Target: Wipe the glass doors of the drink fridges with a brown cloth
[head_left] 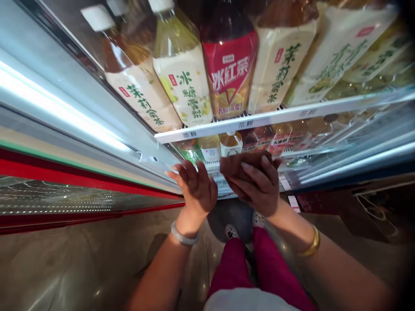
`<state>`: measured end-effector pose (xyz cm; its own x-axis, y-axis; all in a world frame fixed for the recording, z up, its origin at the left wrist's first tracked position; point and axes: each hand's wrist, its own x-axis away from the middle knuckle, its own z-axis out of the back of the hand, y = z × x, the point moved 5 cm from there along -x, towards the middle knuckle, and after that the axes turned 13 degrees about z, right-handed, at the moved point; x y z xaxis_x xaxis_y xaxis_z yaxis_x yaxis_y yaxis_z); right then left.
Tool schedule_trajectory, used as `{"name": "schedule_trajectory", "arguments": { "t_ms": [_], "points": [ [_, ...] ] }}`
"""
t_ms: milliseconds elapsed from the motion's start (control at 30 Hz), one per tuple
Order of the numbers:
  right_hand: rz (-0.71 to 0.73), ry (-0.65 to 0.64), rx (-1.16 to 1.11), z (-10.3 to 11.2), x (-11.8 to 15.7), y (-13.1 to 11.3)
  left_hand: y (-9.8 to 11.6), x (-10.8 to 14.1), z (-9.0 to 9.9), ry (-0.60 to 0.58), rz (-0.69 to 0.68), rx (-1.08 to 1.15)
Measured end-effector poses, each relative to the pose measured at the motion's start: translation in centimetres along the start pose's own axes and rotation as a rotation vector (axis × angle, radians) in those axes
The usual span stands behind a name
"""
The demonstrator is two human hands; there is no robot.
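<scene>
My left hand (197, 188), with a pale bangle at the wrist, is raised in front of the cooler's lower shelves. Its fingers are apart and slightly bent, and nothing shows in them. My right hand (262, 183), with a gold bangle, has its fingers wrapped round a folded, dark brown cloth (235, 166). Part of the cloth is hidden by the fingers. Just beyond both hands, small drink bottles (231, 143) stand on a lower shelf. Above them is a row of large tea bottles, among them a red-labelled one (228, 73).
A white shelf edge (279, 116) with printed labels runs across above my hands. At left is the lit cooler side (65, 103) with a red-edged frame (65, 168). Cartons (343, 211) and a loose cord stand on the right. A tiled floor (97, 263) lies below.
</scene>
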<state>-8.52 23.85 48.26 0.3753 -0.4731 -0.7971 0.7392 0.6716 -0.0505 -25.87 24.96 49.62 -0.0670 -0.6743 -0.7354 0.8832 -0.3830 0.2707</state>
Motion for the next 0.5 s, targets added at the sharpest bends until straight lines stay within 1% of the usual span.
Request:
{"name": "schedule_trajectory", "arguments": {
  "t_ms": [67, 100, 133, 233, 333, 433, 500],
  "points": [
    [0.086, 0.128, 0.044, -0.2, 0.0, -0.9, 0.0, 0.7, -0.4, 0.026, -0.014, -0.025],
    [0.142, 0.173, 0.057, -0.2, -0.3, -1.4, 0.0, 1.0, -0.5, 0.036, -0.016, -0.030],
    [0.181, 0.190, 0.063, -0.3, -0.6, -1.8, -0.1, 1.2, -0.6, 0.040, -0.016, -0.034],
    [0.244, 0.160, 0.062, 0.2, -1.3, -1.7, 0.0, 1.1, -0.5, 0.052, -0.022, -0.055],
    [0.238, 0.154, 0.092, 1.2, -0.3, -0.1, 0.8, 1.0, -0.7, 0.075, -0.007, -0.090],
    [0.228, 0.193, 0.082, 1.4, 1.0, 1.2, 1.9, 1.4, -1.8, 0.104, 0.085, -0.085],
    [0.286, 0.197, 0.015, 1.1, 1.0, 1.4, 2.5, 1.8, -3.1, 0.039, 0.210, -0.048]
  ]
}}
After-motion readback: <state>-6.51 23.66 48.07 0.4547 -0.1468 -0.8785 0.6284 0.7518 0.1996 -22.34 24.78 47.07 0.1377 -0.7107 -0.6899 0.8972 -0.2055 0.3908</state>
